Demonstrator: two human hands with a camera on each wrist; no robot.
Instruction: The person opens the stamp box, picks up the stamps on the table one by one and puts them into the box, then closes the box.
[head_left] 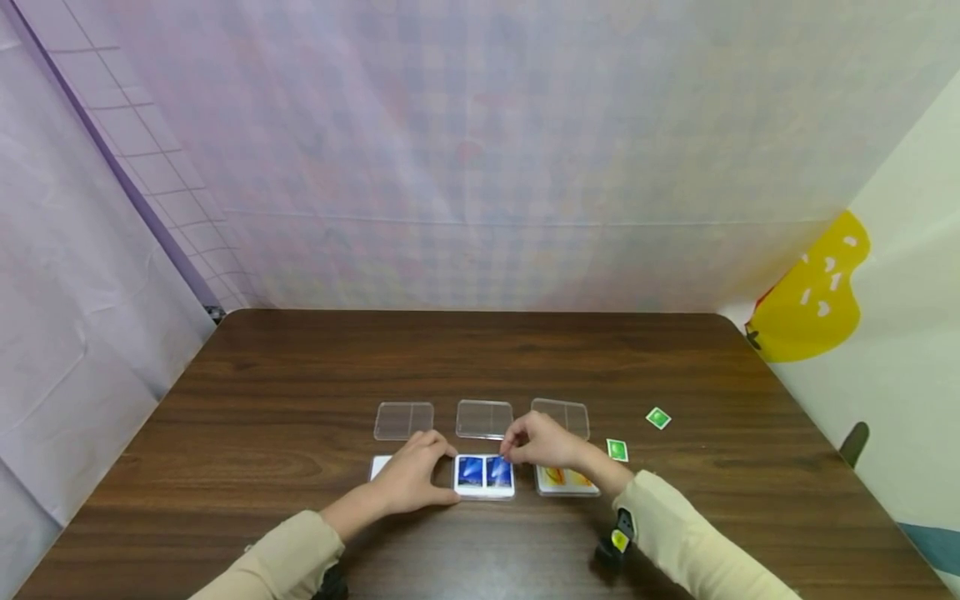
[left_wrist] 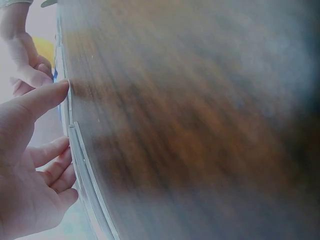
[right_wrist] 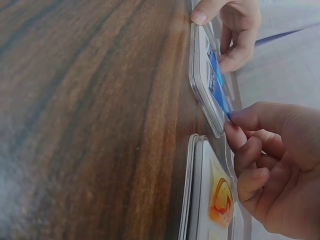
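Two blue picture cards (head_left: 471,472) lie side by side in the middle clear plastic case (head_left: 483,493), on a white backing. My right hand (head_left: 545,440) pinches the far right corner of the right blue card (head_left: 498,472) between thumb and forefinger; its other fingers curl loosely, as the right wrist view shows. My left hand (head_left: 411,475) spans the left side of this case. Its thumb (right_wrist: 202,15) touches the near left corner and its forefinger reaches toward the far left corner. Partly beneath the left hand lies another case with a white insert (head_left: 379,465).
A third case with yellow-orange pictures (head_left: 557,477) lies to the right, partly under my right forearm. Behind the row are three clear lids, such as the middle lid (head_left: 484,419). Two small green cards (head_left: 617,450) lie on the brown table (head_left: 247,400) at the right.
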